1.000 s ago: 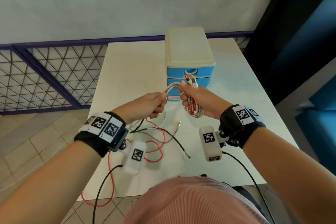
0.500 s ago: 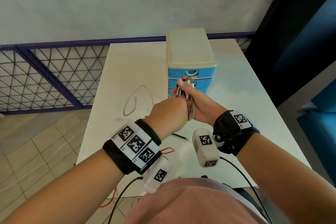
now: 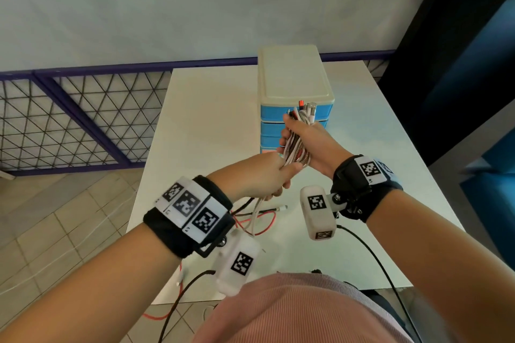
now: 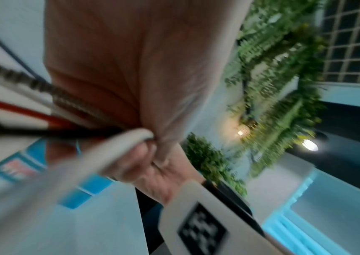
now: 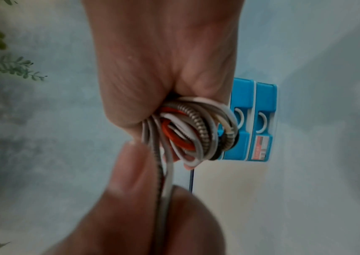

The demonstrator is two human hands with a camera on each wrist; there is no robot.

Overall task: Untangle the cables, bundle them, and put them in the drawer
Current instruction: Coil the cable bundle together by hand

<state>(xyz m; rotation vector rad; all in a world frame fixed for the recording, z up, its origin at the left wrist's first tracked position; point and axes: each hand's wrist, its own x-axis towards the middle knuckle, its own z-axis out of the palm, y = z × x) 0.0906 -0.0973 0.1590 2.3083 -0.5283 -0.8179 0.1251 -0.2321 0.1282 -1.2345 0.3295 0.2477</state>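
Note:
My right hand [image 3: 301, 139] grips a coiled bundle of cables [image 3: 296, 147], white, red, black and braided silver, with plug ends [image 3: 306, 108] sticking up above the fist. The same bundle of cables [image 5: 192, 134] shows as loops under the right hand [image 5: 164, 77] in the right wrist view. My left hand [image 3: 267, 178] grips the loose cable strands [image 3: 256, 214] just below the bundle; the strands [image 4: 70, 119] run out of the left hand [image 4: 139, 86] in its wrist view. Behind the hands stands the blue drawer unit [image 3: 295, 92] with all its visible drawers closed.
Loose red, black and white cable tails [image 3: 259, 223] lie on the white table [image 3: 211, 125] below my left wrist, and a red loop [image 3: 156, 316] hangs off the near edge. A purple mesh fence [image 3: 69, 120] runs left of the table; dark blue furniture [image 3: 487, 147] stands right.
My left hand swung from out left over to the bundle, then dropped below it, pulling the strands down. The white cable loop that lay on the table's middle is gone. The right hand rose slightly.

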